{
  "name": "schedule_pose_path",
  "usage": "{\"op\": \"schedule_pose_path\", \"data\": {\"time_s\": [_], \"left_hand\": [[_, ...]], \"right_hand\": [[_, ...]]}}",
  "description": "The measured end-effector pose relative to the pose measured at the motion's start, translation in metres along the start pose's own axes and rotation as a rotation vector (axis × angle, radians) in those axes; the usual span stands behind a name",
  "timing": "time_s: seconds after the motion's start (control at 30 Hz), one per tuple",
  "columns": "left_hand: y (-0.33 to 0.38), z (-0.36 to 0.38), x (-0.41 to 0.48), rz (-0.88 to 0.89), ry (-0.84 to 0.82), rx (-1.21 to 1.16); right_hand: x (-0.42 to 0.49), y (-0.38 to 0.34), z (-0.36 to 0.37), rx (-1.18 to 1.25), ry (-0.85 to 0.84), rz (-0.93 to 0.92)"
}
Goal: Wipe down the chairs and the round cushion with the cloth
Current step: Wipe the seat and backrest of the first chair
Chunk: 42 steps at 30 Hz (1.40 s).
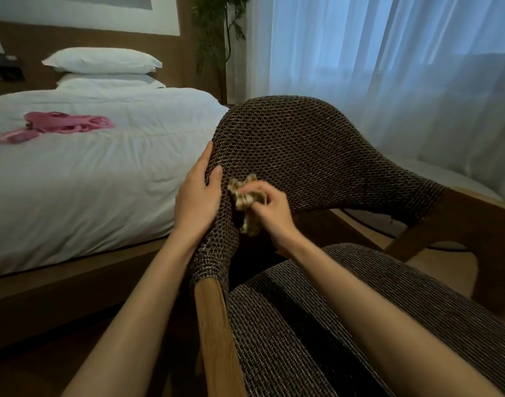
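1. The right hand [269, 206] has its fingers bunched tight on the cloth [245, 196], which is pressed to the chair [302, 144] back at mid-frame. The coarse weave could snag the cloth and tug it loose.
2. So small a wad covers little per stroke, so patches of the back, mostly to the right, may be missed.
3. The left hand [198, 199] lies on the back's left edge, fingers fairly straight and thumb on the front. If it lifts, the chair may shift under the rubbing.
4. The cushion [288, 325], lower right, lies under the right forearm and could be skipped.
5. Count:
   - one chair in view, one cloth, one cushion, two hands
   - on the bed [102, 173], upper left, two pillows [102, 60]
   - also on the bed, a pink tangle [65, 124]; I cannot tell whether it is one piece or two
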State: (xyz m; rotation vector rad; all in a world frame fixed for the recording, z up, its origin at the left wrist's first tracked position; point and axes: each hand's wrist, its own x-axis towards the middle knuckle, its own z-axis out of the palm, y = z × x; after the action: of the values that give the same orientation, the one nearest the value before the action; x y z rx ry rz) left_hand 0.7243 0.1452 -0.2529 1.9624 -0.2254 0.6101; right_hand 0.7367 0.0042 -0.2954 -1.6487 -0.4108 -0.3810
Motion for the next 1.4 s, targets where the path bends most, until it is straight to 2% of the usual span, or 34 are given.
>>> {"op": "schedule_pose_path", "data": {"time_s": [0.1, 0.2, 0.23, 0.3, 0.4, 0.47, 0.53, 0.63, 0.8, 0.97, 1.2, 1.4], "left_hand": [[0.0, -0.001, -0.002, 0.002, -0.022, -0.059], [-0.001, -0.002, -0.003, -0.005, -0.028, -0.104], [-0.001, -0.002, -0.004, -0.009, -0.03, -0.131], [-0.002, -0.002, -0.004, -0.01, -0.022, -0.153], [-0.004, 0.0, -0.004, -0.012, -0.004, -0.085], [-0.006, 0.0, -0.003, -0.011, 0.004, -0.055], [-0.007, 0.0, -0.003, -0.001, 0.008, -0.05], [-0.007, 0.001, -0.003, 0.018, 0.019, -0.03], [-0.008, 0.002, -0.002, 0.016, 0.021, -0.039], [-0.005, 0.0, -0.003, 0.029, 0.041, -0.11], [0.001, -0.004, -0.006, 0.018, 0.061, -0.251], [0.002, -0.006, -0.008, -0.018, 0.054, -0.287]], "right_hand": [[-0.03, 0.018, -0.001, 0.011, -0.071, 0.101], [-0.038, 0.017, -0.013, -0.041, -0.236, 0.176], [-0.034, 0.013, -0.019, -0.058, -0.22, 0.175], [-0.011, 0.0, -0.03, -0.1, 0.015, 0.117], [0.035, -0.032, -0.043, -0.209, 0.407, -0.075], [0.062, -0.049, -0.041, -0.298, 0.512, -0.19], [0.083, -0.059, -0.032, -0.288, 0.532, -0.171], [0.098, -0.058, -0.014, -0.302, 0.5, -0.089], [0.076, -0.05, 0.005, -0.303, 0.338, -0.185], [0.041, -0.043, 0.009, -0.262, 0.194, -0.178], [-0.011, -0.029, 0.02, -0.058, 0.108, 0.029], [-0.061, -0.031, 0.02, 0.138, -0.056, 0.223]]}}
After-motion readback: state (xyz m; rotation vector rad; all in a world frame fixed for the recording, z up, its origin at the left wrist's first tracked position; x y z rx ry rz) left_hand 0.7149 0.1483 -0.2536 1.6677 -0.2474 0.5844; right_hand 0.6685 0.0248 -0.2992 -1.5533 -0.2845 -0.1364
